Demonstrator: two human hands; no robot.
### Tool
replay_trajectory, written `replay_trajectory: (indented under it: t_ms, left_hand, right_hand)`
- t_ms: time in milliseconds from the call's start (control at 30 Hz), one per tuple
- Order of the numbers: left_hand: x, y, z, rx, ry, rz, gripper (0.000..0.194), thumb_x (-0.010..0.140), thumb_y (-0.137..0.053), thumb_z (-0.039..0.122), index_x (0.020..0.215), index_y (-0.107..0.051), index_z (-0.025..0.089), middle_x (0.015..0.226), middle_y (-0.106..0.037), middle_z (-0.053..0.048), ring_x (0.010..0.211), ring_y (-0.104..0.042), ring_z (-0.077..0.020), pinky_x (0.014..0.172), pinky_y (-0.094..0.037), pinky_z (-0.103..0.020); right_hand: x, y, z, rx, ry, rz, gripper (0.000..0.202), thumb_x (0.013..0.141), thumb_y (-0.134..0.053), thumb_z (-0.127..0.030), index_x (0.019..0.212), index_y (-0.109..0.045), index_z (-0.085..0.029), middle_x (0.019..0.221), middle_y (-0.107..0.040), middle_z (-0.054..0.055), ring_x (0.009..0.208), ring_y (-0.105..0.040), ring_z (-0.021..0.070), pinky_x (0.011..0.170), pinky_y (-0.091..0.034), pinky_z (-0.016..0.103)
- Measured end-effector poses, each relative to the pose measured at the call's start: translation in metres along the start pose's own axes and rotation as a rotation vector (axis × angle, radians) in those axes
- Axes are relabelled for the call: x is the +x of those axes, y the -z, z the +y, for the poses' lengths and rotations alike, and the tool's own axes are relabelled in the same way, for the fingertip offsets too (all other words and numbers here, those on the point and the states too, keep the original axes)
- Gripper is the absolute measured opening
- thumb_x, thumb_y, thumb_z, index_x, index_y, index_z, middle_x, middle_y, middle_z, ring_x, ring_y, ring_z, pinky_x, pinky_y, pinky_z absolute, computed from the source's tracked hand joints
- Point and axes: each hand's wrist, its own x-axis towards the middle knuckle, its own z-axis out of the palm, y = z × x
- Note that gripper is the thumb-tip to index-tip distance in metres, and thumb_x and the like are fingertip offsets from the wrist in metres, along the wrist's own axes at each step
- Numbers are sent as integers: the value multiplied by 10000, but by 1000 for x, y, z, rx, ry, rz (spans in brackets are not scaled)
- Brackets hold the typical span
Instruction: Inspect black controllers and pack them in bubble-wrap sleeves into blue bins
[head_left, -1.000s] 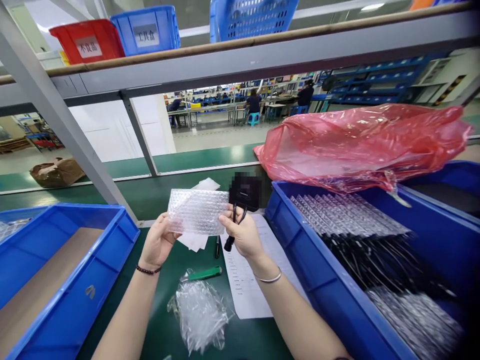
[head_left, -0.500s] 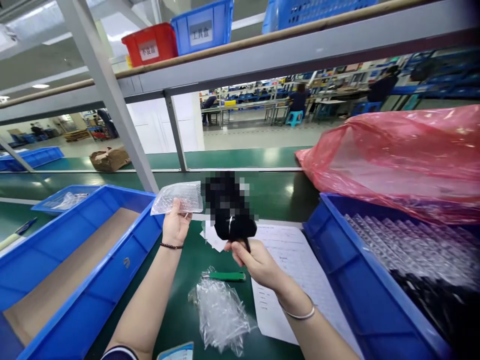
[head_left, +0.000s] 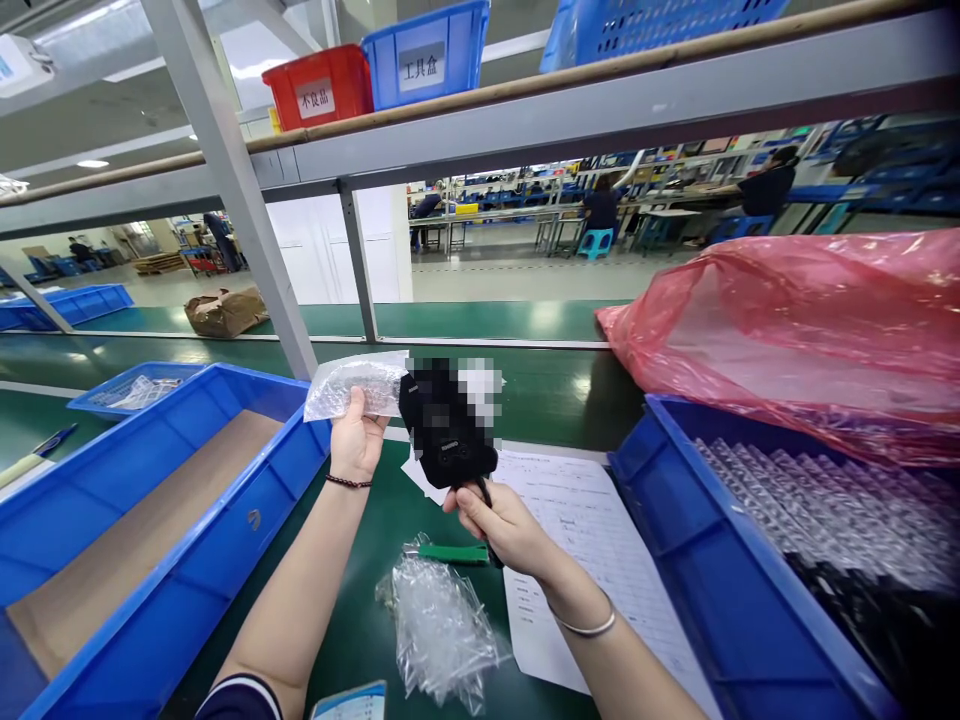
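Note:
My left hand [head_left: 357, 445] pinches a clear bubble-wrap bag [head_left: 351, 388] between thumb and fingers, above the green bench. In my right hand [head_left: 504, 520] is a black device [head_left: 448, 440] with a dark cord at its lower end, gripped there by closed fingers. The device stands tilted at the right end of the bag; pixelation blurs part of both, so I cannot tell whether it enters the bag. Below the hands lie a green-handled cutter [head_left: 454, 553] and a heap of clear plastic bags [head_left: 444, 630].
A long blue bin [head_left: 176, 530] with a brown bottom stands left. To the right, another blue bin [head_left: 720, 540] holds bubble wrap and black items beneath a pink plastic bag [head_left: 795, 330]. Printed sheets [head_left: 577, 530] lie beside it. A shelf beam [head_left: 525, 105] crosses overhead.
The black device has shifted left and turned slightly, showing a marking on its lower face. The bubble-wrap bag's right end now reaches the device. The camera view has shifted a little.

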Motion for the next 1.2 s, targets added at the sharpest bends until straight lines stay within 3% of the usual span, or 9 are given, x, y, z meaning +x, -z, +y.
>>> replay_trajectory:
  t_ms: [167, 233, 333, 433, 767, 967, 1133, 1200]
  left_hand:
    - [2, -5, -1, 28, -87, -64, 173, 870, -583, 127, 1029, -633, 174, 1006, -700, -51, 940, -666, -160, 895, -530, -324]
    - [1, -6, 1, 13, -17, -119, 170, 902, -537, 182, 1026, -645, 135, 1025, -698, -83, 990, -653, -180, 925, -515, -323]
    - [-1, -9, 5, -23, 111, -181, 326, 949, -426, 313, 1056, -649, 100, 1074, -685, -127, 1074, -622, -233, 962, -502, -376]
    - [-2, -13, 7, -41, 142, -193, 429, 963, -343, 381, 1102, -639, 103, 1119, -670, -141, 1135, -588, -269, 975, -495, -428]
    - [-14, -20, -1, -81, -5, -202, 577, 971, -196, 503, 1190, -616, 174, 1164, -660, -94, 1202, -541, -228, 1000, -469, -345]
    - [-7, -20, 3, -16, 106, -258, 463, 969, -322, 462, 1106, -644, 159, 1167, -661, -87, 1156, -577, -231, 984, -484, -354]
    - [1, -21, 11, 78, 274, -169, 372, 964, -402, 365, 1084, -624, 91, 1083, -686, -132, 1081, -623, -246, 984, -482, -384]
    - [-4, -23, 14, 72, 304, -246, 407, 956, -409, 404, 1124, -615, 96, 1082, -687, -130, 1090, -619, -257, 999, -468, -402]
  right_hand:
    - [1, 2, 1, 55, -1, -52, 449, 928, -432, -538, 829, -601, -135, 525, -404, -44, 486, -360, 79, 499, -288, 235]
    - [1, 4, 2, 93, -14, -92, 444, 922, -447, -535, 815, -601, -133, 520, -403, -45, 474, -352, 75, 479, -268, 230]
    - [1, 7, 7, 184, -40, -190, 449, 915, -467, -531, 801, -609, -120, 491, -399, -52, 444, -314, 63, 447, -225, 220]
    - [2, 7, 12, 299, -61, -261, 459, 905, -486, -534, 793, -616, -108, 456, -389, -60, 416, -287, 56, 427, -198, 214]
    - [4, 3, 15, 504, -134, -276, 455, 850, -565, -547, 762, -611, -103, 396, -350, -83, 348, -229, 41, 359, -150, 194]
    - [3, 14, 10, 329, -123, -271, 482, 862, -532, -563, 766, -630, -102, 436, -360, -71, 383, -263, 44, 381, -179, 194]
    - [3, 23, 8, 128, -85, -293, 468, 907, -480, -529, 799, -642, -104, 482, -408, -52, 437, -320, 46, 446, -242, 202]
    - [3, 23, 11, 160, -88, -288, 467, 905, -483, -530, 807, -636, -99, 478, -401, -56, 427, -313, 45, 434, -234, 202]
